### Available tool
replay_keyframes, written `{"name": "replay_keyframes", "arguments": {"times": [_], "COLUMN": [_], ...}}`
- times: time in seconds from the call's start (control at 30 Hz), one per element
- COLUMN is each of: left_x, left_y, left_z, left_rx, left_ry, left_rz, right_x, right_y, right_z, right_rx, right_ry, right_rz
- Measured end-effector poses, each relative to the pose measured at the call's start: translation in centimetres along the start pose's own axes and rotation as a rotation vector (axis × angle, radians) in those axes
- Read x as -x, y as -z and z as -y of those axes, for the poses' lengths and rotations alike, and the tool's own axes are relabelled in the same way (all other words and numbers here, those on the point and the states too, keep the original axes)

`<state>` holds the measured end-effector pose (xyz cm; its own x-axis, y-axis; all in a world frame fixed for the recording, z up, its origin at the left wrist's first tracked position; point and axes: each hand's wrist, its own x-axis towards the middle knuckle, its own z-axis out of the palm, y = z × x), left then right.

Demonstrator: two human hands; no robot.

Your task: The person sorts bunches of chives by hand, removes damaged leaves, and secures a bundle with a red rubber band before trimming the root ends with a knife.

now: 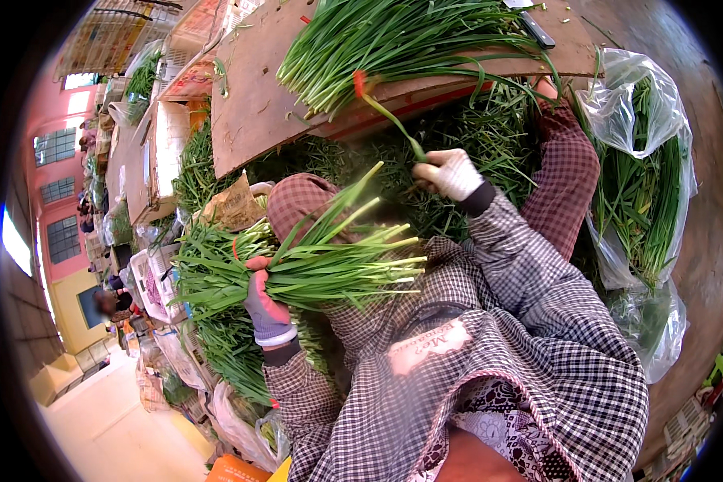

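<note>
My left hand [267, 309], in a grey and pink glove, is closed round a bunch of garlic chives [337, 269] above my lap; the pale stem ends point right. My right hand [454, 174], in a white glove with bare fingertips, pinches a long green leaf [394, 120]. That leaf stretches up to a red band [359, 83] at the board's near edge. A large heap of garlic chives [410, 40] lies on the brown board [253, 104] in front of me. The tips of my right fingers are partly hidden.
A knife [537, 30] rests at the board's far right. Loose green trimmings [490, 132] cover the ground under the board. Clear plastic bags of chives [639, 185] stand on the right. More greens [225, 345] and a white crate [154, 281] are at the left, with people farther off.
</note>
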<state>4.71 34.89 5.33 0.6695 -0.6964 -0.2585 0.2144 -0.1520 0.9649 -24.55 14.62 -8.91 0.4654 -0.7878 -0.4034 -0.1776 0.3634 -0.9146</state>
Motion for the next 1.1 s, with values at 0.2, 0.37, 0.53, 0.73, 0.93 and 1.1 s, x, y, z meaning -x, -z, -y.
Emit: {"name": "replay_keyframes", "arguments": {"times": [0.2,0.37,0.53,0.73,0.93,1.1], "left_x": [0.0,-0.2,-1.5,-1.2,-2.4,-2.0], "left_y": [-1.1,-2.1,0.0,1.1,1.1,0.1], "left_z": [-0.2,-0.5,1.1,1.6,1.8,1.3], "left_rx": [-0.071,-0.090,-0.009,-0.025,0.002,-0.004], "left_ry": [-0.067,-0.085,-0.021,-0.001,0.011,0.032], "left_rz": [0.044,0.037,0.083,0.081,0.142,0.106], "right_x": [3.1,1.6,1.3,2.7,3.4,4.6], "right_y": [1.2,-3.0,-2.8,1.8,-4.4,-4.2], "right_z": [4.3,6.8,5.0,2.4,1.8,3.2], "right_rx": [0.597,0.451,-0.005,-0.014,0.051,-0.097], "right_ry": [0.559,0.773,0.467,0.138,0.522,0.321], "right_rz": [-0.154,0.162,0.024,0.097,0.487,0.357]}}
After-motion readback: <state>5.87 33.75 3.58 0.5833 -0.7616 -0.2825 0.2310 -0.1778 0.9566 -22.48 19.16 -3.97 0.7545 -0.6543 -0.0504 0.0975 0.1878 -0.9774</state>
